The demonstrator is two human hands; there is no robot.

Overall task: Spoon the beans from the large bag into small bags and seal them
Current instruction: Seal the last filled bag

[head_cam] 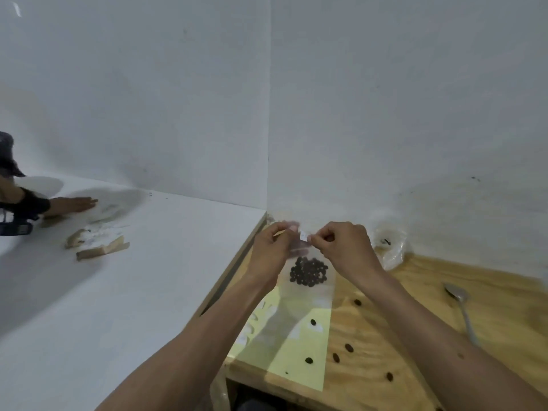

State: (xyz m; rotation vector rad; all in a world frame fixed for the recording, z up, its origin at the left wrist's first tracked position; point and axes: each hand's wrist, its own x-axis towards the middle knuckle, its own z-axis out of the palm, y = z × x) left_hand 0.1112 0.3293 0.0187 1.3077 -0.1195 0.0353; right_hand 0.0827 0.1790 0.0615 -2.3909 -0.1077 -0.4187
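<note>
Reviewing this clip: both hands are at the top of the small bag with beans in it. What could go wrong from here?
1. Both hands, left hand and right hand, pinch only the top of the small bag; an incomplete seal might let its beans spill.
2. Loose beans already lie on the wooden table; more could scatter.
3. The spoon lies near the right forearm and could be knocked.

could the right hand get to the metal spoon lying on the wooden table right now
Probably not yet: nothing blocks the metal spoon on the wooden table, but the right hand is pinching the small clear bag of beans.
</note>
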